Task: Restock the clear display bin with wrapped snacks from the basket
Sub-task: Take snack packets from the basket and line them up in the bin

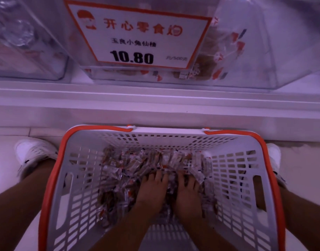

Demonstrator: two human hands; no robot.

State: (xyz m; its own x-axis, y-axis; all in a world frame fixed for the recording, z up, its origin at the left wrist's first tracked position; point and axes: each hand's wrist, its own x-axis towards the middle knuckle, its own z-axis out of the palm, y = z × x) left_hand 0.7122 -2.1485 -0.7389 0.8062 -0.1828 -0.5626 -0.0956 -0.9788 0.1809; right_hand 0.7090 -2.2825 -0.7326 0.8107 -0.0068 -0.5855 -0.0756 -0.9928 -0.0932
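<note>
Now | basket point(228, 178): wrapped snacks point(130, 165) | left hand point(152, 189), right hand point(187, 192) grasping snacks

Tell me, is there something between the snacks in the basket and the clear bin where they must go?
Possibly. The price sign covers the front of the clear display bin, so snacks must go in over it; the bin's top opening is not visible. Both hands, left hand and right hand, already lie on the wrapped snacks inside the basket.
</note>
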